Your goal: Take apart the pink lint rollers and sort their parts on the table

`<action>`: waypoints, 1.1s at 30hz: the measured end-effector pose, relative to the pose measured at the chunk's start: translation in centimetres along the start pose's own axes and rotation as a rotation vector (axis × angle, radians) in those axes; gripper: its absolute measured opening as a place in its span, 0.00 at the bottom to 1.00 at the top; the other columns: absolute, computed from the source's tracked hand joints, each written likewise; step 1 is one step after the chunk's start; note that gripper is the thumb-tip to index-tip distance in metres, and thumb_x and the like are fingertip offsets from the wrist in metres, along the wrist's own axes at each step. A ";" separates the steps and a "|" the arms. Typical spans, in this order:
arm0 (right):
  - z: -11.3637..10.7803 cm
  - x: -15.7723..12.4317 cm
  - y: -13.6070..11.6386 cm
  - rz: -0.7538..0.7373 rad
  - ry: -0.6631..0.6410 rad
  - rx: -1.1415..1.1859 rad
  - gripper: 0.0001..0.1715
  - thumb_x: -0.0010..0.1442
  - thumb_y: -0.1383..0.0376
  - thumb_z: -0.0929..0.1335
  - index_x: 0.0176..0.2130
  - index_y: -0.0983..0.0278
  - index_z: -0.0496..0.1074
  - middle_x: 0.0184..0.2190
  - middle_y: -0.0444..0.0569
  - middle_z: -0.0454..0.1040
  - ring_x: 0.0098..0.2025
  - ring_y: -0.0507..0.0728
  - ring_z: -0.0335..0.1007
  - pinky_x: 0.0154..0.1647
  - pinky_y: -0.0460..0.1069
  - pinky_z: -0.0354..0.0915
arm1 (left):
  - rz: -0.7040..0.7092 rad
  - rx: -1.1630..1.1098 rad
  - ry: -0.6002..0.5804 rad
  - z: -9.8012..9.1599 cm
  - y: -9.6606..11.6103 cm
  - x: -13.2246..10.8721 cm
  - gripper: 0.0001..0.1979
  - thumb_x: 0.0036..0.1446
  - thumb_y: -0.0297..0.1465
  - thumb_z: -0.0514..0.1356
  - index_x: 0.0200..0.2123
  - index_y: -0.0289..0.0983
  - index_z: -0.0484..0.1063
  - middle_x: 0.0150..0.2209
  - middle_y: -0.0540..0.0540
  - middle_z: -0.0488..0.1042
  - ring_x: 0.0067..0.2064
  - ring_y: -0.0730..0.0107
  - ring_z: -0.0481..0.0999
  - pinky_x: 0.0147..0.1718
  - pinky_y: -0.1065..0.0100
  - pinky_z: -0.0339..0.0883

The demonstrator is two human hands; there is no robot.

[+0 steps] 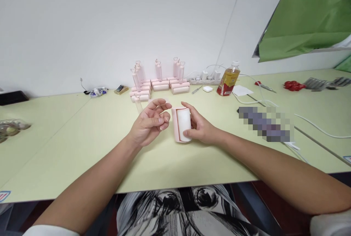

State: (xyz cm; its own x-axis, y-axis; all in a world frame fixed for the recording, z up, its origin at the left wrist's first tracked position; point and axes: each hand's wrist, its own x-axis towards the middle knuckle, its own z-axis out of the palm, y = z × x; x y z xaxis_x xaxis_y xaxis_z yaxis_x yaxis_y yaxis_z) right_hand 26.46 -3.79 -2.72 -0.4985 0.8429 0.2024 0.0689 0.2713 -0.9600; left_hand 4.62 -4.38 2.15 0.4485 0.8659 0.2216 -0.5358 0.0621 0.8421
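Tabletop point(74, 141), roller point(183, 126) clasped in right hand point(199, 125), thumb point(193, 134) on front, left hand point(149, 124) loosely curled

White roll point(184, 123), pink case point(174, 124), pale green table point(82, 130)

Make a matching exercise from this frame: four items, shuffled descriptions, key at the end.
Column 1
1. Left hand
2. Drink bottle
3. Right hand
4. Green sheet

Column 2
A. Gripping the pink-and-white roller
B. At the upper right of the picture
C. Raised, partly curled, no object visible in it
D. On the table, at the right end of the power strip

Pairs: 1-C, 2-D, 3-A, 4-B
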 end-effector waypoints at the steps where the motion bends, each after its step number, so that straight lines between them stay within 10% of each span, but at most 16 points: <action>1: 0.0 0.0 0.0 0.000 0.000 -0.004 0.60 0.50 0.66 0.71 0.69 0.58 0.35 0.40 0.47 0.68 0.37 0.55 0.64 0.39 0.51 0.63 | -0.001 0.000 0.000 0.0 0.0 0.0 0.24 0.39 0.20 0.66 0.42 0.42 0.73 0.43 0.47 0.72 0.30 0.78 0.67 0.21 0.76 0.58; 33: 0.0 0.0 0.0 0.020 -0.011 -0.039 0.60 0.50 0.68 0.71 0.70 0.57 0.35 0.39 0.46 0.68 0.35 0.53 0.64 0.37 0.49 0.62 | -0.055 -0.096 -0.040 -0.5 0.5 -0.1 0.27 0.39 0.14 0.65 0.42 0.44 0.75 0.43 0.49 0.72 0.29 0.82 0.62 0.28 0.76 0.62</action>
State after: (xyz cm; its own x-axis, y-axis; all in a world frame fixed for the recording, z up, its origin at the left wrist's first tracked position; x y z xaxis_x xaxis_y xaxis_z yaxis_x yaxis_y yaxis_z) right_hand 26.44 -3.79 -2.76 -0.5060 0.8433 0.1811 0.1123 0.2726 -0.9556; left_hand 3.99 -4.21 2.32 0.5064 0.8394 0.1973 -0.5749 0.1581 0.8028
